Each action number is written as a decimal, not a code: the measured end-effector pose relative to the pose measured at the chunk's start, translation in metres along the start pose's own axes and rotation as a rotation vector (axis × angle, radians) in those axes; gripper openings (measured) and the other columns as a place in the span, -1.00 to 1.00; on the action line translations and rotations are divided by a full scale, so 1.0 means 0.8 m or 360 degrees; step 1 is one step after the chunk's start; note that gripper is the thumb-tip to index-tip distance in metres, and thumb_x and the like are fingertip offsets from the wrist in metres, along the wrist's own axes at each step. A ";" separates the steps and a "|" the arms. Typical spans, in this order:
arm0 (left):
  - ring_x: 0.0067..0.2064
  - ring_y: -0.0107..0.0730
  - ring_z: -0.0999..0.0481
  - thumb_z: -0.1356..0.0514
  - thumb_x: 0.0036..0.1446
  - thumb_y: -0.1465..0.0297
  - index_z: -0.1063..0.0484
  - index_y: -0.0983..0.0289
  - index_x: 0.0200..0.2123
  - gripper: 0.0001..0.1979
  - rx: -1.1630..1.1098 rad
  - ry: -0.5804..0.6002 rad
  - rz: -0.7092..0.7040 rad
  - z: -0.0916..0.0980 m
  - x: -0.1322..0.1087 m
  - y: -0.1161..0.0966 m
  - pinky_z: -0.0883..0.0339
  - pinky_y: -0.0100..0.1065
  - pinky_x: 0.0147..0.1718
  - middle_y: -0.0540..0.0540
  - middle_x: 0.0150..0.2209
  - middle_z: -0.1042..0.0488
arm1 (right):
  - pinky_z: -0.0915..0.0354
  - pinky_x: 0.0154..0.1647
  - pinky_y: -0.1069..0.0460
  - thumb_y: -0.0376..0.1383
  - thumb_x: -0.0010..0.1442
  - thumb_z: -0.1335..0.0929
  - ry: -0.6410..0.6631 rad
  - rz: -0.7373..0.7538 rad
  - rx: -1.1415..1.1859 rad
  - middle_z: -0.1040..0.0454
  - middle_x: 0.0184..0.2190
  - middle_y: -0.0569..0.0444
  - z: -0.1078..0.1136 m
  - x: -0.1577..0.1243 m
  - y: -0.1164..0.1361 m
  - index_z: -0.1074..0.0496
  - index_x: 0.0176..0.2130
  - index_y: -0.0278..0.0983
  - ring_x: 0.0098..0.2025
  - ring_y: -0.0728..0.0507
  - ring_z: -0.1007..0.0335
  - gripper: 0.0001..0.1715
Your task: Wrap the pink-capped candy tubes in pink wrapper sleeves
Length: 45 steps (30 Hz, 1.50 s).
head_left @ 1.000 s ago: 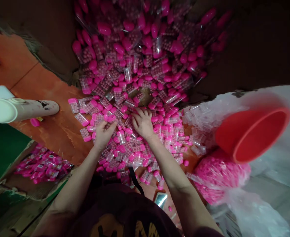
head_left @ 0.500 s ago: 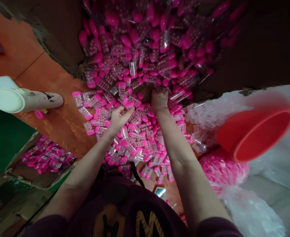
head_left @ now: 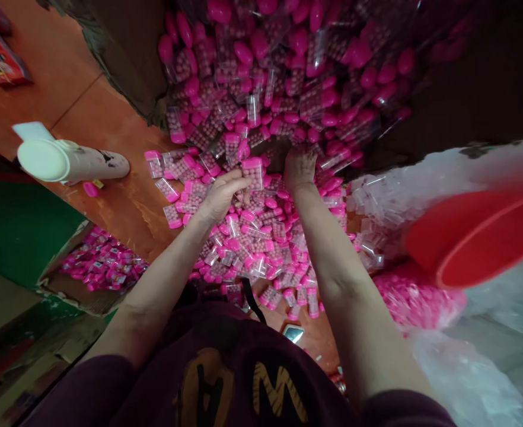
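Observation:
A large heap of small clear bottles (head_left: 261, 237) with pink caps, filled with little pink balls, spreads under both arms. My left hand (head_left: 223, 193) is closed, with thumb and fingers gripping one pink-capped bottle (head_left: 254, 175) just above the heap. My right hand (head_left: 300, 167) reaches to the far side of the heap, at the shaded edge of a brown box. Its fingers look curled down among the bottles, and what they hold, if anything, is hidden.
More bottles fill the dark brown box (head_left: 457, 101) ahead. At left stand a white cylinder (head_left: 95, 164) and a carton (head_left: 90, 302) of pink packets. A red bucket (head_left: 443, 228), clear plastic pieces (head_left: 381, 196) and a bag of pink pieces (head_left: 417, 302) lie at right. A phone (head_left: 293, 333) rests near my body.
My left hand has picked up a bottle and now holds it above the heap. My right hand stays at the heap's far side. The whole view has shifted slightly.

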State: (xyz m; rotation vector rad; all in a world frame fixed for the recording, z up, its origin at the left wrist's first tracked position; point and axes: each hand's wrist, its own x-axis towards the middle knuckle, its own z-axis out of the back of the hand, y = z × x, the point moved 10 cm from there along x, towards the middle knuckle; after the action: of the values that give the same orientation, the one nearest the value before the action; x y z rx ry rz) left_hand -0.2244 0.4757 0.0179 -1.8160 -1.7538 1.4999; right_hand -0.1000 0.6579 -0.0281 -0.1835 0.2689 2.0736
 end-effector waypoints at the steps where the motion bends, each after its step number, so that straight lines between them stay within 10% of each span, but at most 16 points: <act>1: -0.64 -0.53 -0.27 -0.37 0.13 0.29 -0.44 0.26 -0.49 -0.75 -0.0002 0.0023 0.0001 -0.004 -0.002 -0.003 -0.04 -0.44 -0.62 0.01 -0.66 -0.44 | -0.27 0.26 -0.41 -0.52 0.35 -0.16 -0.0014 -0.0042 0.0041 -0.53 0.09 -0.44 0.004 -0.004 -0.005 -0.54 0.07 -0.53 0.19 -0.46 -0.42 -0.52; 11: -0.66 -0.53 -0.30 -0.27 0.23 0.21 -0.46 0.29 -0.44 -0.71 0.0218 0.0300 0.0011 -0.059 -0.045 -0.039 0.04 -0.42 -0.64 0.04 -0.59 -0.46 | -0.54 -0.07 -0.06 -0.28 0.24 -0.41 -0.0499 -0.0367 0.1608 -0.67 -0.21 0.02 0.088 -0.143 -0.024 -0.55 -0.11 -0.28 -0.20 -0.12 -0.59 -0.79; 19: -0.53 -0.57 -0.34 -0.26 0.36 0.36 -0.51 0.31 -0.32 -0.81 0.0199 0.0073 0.0011 -0.083 -0.092 -0.021 -0.22 -0.45 -0.48 -0.02 -0.42 -0.44 | -0.57 0.02 -0.05 -0.02 0.34 -0.47 -0.0706 0.0038 0.1893 -0.67 -0.15 0.10 0.185 -0.288 0.063 -0.61 -0.08 -0.17 -0.13 -0.07 -0.62 -0.69; 29: -0.58 -0.54 -0.34 -0.26 0.33 0.21 -0.48 0.30 -0.36 -0.71 0.0239 0.0090 0.0401 -0.109 -0.149 0.036 -0.02 -0.44 -0.59 -0.01 -0.51 -0.40 | -0.52 0.01 -0.12 -0.02 0.50 -0.31 -0.0792 0.0238 0.1213 -0.60 -0.19 -0.01 0.187 -0.358 0.075 -0.65 -0.09 -0.24 -0.11 -0.14 -0.57 -0.57; 39: -0.61 -0.58 -0.26 -0.32 0.25 0.34 -0.51 0.30 -0.39 -0.81 0.0416 0.0456 0.0352 -0.143 -0.198 0.028 -0.14 -0.45 -0.58 -0.04 -0.54 -0.40 | -0.53 -0.23 -0.01 0.24 0.38 -0.32 -0.0846 -0.0312 0.1881 -0.60 -0.26 0.10 0.156 -0.393 -0.017 -0.54 0.08 -0.15 -0.35 -0.03 -0.52 -0.37; 45: -0.53 -0.53 -0.31 -0.37 0.11 0.41 -0.62 0.31 -0.42 -0.91 0.0665 0.0881 0.0408 -0.156 -0.238 0.040 -0.14 -0.40 -0.52 0.01 -0.50 -0.47 | -0.59 0.06 -0.10 0.30 0.38 -0.26 -0.0514 -0.0107 0.2161 -0.66 0.01 0.02 0.160 -0.388 0.005 -0.49 0.21 -0.13 -0.02 -0.10 -0.64 -0.25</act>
State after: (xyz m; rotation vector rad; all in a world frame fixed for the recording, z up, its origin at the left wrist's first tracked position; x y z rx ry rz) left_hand -0.0691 0.3678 0.1484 -2.0117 -0.9089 1.1611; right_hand 0.0471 0.4306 0.1701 0.9231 1.3323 1.4262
